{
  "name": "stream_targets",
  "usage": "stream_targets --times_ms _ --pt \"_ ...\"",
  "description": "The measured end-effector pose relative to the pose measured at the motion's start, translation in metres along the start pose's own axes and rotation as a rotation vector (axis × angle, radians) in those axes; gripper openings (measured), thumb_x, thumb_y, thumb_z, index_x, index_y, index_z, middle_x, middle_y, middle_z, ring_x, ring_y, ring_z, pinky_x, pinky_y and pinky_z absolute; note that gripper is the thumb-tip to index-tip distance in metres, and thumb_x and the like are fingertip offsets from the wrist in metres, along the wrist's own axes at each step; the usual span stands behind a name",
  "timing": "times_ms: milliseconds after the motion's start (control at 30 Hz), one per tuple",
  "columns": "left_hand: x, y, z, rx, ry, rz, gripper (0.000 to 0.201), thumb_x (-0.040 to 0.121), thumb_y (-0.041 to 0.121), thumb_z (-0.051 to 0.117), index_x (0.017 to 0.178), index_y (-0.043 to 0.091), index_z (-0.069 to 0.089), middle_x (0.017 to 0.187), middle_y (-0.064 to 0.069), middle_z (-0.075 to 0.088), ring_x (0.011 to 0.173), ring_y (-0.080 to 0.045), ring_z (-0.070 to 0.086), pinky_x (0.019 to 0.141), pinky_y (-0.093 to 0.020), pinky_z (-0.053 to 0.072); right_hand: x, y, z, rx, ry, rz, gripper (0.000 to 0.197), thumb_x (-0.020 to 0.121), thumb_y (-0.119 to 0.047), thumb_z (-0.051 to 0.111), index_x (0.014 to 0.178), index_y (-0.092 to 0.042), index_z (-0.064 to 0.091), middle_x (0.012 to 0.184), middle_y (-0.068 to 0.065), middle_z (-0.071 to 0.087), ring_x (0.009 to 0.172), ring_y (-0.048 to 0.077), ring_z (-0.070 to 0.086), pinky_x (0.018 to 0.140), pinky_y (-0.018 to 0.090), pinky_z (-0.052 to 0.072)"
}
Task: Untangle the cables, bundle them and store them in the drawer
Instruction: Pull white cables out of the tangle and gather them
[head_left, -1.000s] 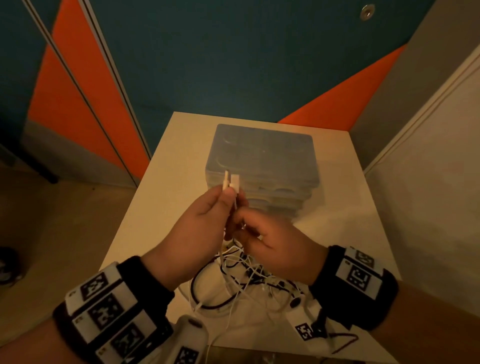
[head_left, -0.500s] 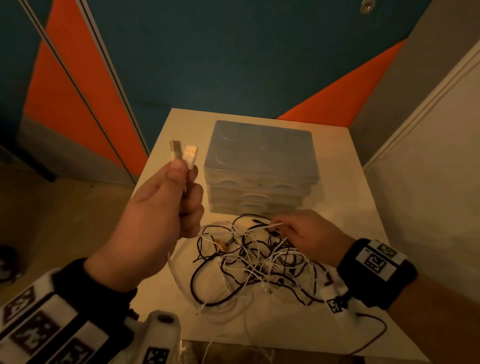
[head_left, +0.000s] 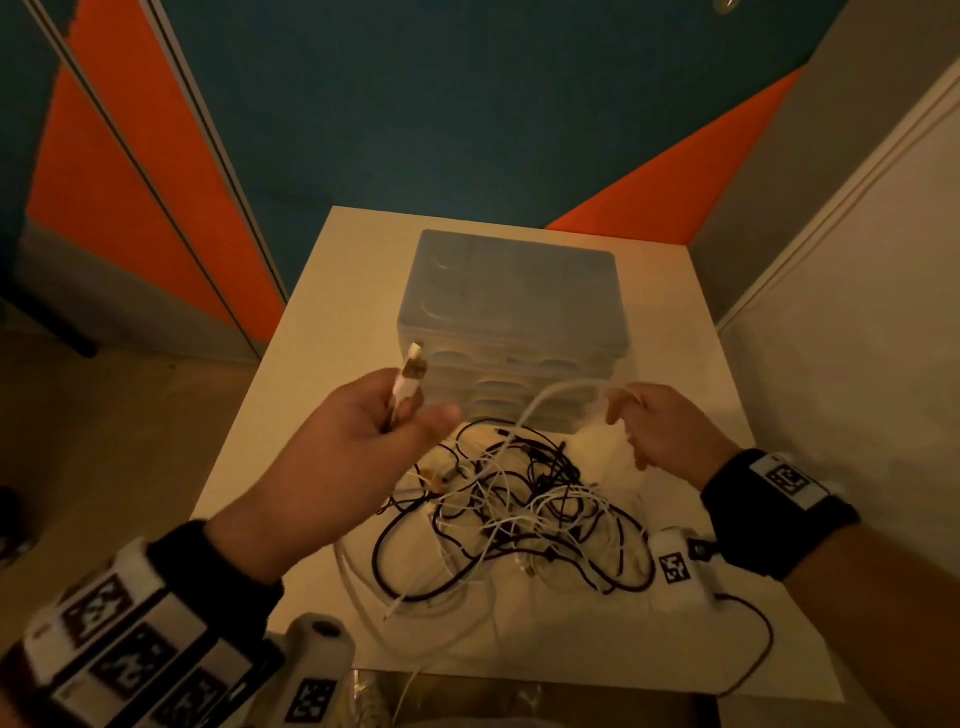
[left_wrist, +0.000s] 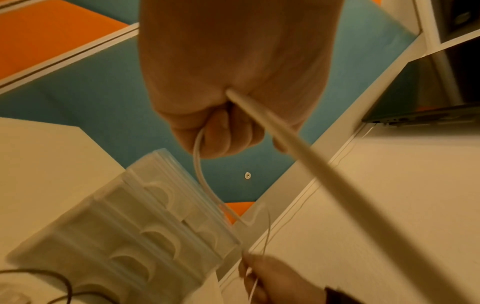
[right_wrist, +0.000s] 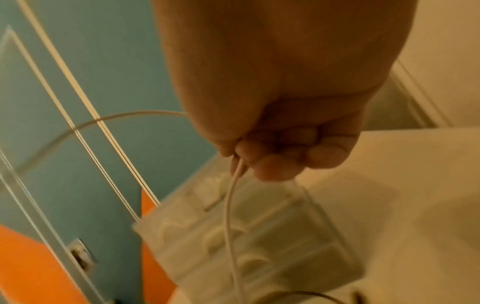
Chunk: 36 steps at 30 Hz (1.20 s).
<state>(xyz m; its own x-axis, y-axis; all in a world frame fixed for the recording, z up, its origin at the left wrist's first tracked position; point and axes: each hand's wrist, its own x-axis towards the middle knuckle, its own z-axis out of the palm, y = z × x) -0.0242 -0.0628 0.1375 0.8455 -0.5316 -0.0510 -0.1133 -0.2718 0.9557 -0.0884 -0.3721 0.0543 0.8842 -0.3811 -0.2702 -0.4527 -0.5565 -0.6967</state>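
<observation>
A tangle of black and white cables (head_left: 519, 499) lies on the white table (head_left: 691, 644) in front of a translucent drawer unit (head_left: 511, 317). My left hand (head_left: 363, 441) is raised left of the unit and grips the two plug ends of a white cable (head_left: 408, 382); in the left wrist view the cable (left_wrist: 285, 133) runs out of the fist (left_wrist: 221, 98). My right hand (head_left: 660, 426) holds a loop of the same white cable (head_left: 550, 397) above the pile. The right wrist view has the cable (right_wrist: 230, 205) pinched in curled fingers (right_wrist: 270, 162).
The drawer unit (right_wrist: 246, 242) stands with its drawers closed. A teal and orange wall (head_left: 415, 104) rises behind the table, and a white wall (head_left: 857, 364) stands on the right. A thin black wire (head_left: 753, 654) trails over the table's front right corner.
My left hand came back towards the drawer unit with the plug ends. My right hand rose from the pile, lifting a loop of the white cable.
</observation>
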Motion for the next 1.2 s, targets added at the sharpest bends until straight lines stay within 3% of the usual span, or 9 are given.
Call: stream_targets --times_ms 133,367,533,667,800,900,1033,1133,1200 --pt "0.010 -0.003 0.029 0.034 -0.045 -0.028 0.039 0.092 0.031 0.062 0.064 0.014 0.042 0.047 0.011 0.032 0.042 -0.005 0.029 0.043 -0.016 0.029 -0.019 -0.055 0.003 0.260 -0.036 -0.181 0.036 0.103 -0.033 0.040 0.082 -0.015 0.062 0.046 0.007 0.047 0.040 0.022 0.043 0.048 0.033 0.037" --pt "0.019 -0.012 0.060 0.197 -0.277 -0.025 0.020 0.086 0.037 0.072 0.074 0.023 0.064 0.049 0.014 0.049 0.043 -0.002 0.040 0.047 -0.019 0.034 -0.044 -0.106 0.007 0.402 -0.137 -0.393 0.027 0.102 -0.027 0.041 0.088 -0.013 0.060 0.048 0.005 0.052 0.040 0.020 0.047 0.045 0.027 0.040" --pt "0.021 -0.005 0.052 0.050 -0.163 -0.021 0.028 0.095 0.031 0.060 0.070 0.022 0.068 0.047 0.009 0.042 0.042 -0.007 0.035 0.043 -0.021 0.031 -0.045 -0.089 0.014 0.634 -0.271 -0.417 0.043 0.090 -0.056 0.051 0.115 -0.021 0.054 0.068 0.005 0.061 0.057 0.023 0.058 0.056 0.035 0.047" --pt "0.020 0.016 0.043 -0.115 -0.093 0.026 0.032 0.096 0.033 0.053 0.074 0.017 0.070 0.043 0.009 0.041 0.039 -0.003 0.035 0.043 -0.017 0.032 -0.046 -0.059 0.036 0.425 -0.438 -0.398 0.072 0.074 -0.074 0.060 0.127 -0.026 0.047 0.071 -0.002 0.058 0.063 0.013 0.057 0.061 0.029 0.049" --pt "0.018 0.032 0.041 -0.308 -0.111 0.041 0.035 0.086 0.050 0.052 0.073 0.020 0.067 0.048 -0.002 0.039 0.043 -0.012 0.036 0.044 -0.022 0.034 -0.051 -0.051 0.068 0.068 -0.611 -0.400 0.057 0.082 -0.047 0.070 0.132 -0.048 0.042 0.079 -0.015 0.056 0.070 0.007 0.055 0.071 0.030 0.050" --pt "0.018 0.040 0.039 -0.484 -0.105 0.018 0.032 0.083 0.049 0.048 0.075 0.021 0.063 0.044 0.004 0.034 0.040 -0.012 0.030 0.044 -0.024 0.029 -0.051 -0.053 0.084 0.157 -0.534 -0.376 0.045 0.086 -0.035 0.070 0.126 -0.046 0.051 0.084 -0.022 0.058 0.077 0.004 0.055 0.075 0.023 0.049" --pt "0.019 0.050 0.030 -0.667 -0.094 0.044 0.031 0.088 0.046 0.048 0.079 0.017 0.057 0.049 0.003 0.024 0.045 -0.015 0.018 0.045 -0.026 0.021 -0.045 -0.059 0.090 0.122 -0.339 -0.409 0.010 0.089 -0.033 0.059 0.098 -0.036 0.063 0.087 -0.018 0.060 0.079 0.000 0.057 0.075 0.026 0.046" --pt "0.022 0.052 0.019 -0.665 -0.019 0.026 0.030 0.093 0.042 0.045 0.079 0.017 0.056 0.051 0.002 0.021 0.048 -0.017 0.013 0.048 -0.031 0.015 -0.047 -0.058 0.076 0.181 -0.209 -0.433 0.026 0.095 -0.030 0.047 0.114 -0.041 0.061 0.082 -0.015 0.064 0.074 0.012 0.060 0.070 0.031 0.048" --pt "0.025 0.047 0.013 -0.591 0.052 0.023 0.032 0.099 0.038 0.044 0.080 0.018 0.060 0.049 0.004 0.025 0.045 -0.014 0.017 0.048 -0.031 0.015 -0.050 -0.059 0.060 0.218 -0.114 -0.429 0.039 0.099 -0.025 0.044 0.128 -0.051 0.049 0.078 -0.010 0.063 0.068 0.029 0.060 0.064 0.047 0.053"
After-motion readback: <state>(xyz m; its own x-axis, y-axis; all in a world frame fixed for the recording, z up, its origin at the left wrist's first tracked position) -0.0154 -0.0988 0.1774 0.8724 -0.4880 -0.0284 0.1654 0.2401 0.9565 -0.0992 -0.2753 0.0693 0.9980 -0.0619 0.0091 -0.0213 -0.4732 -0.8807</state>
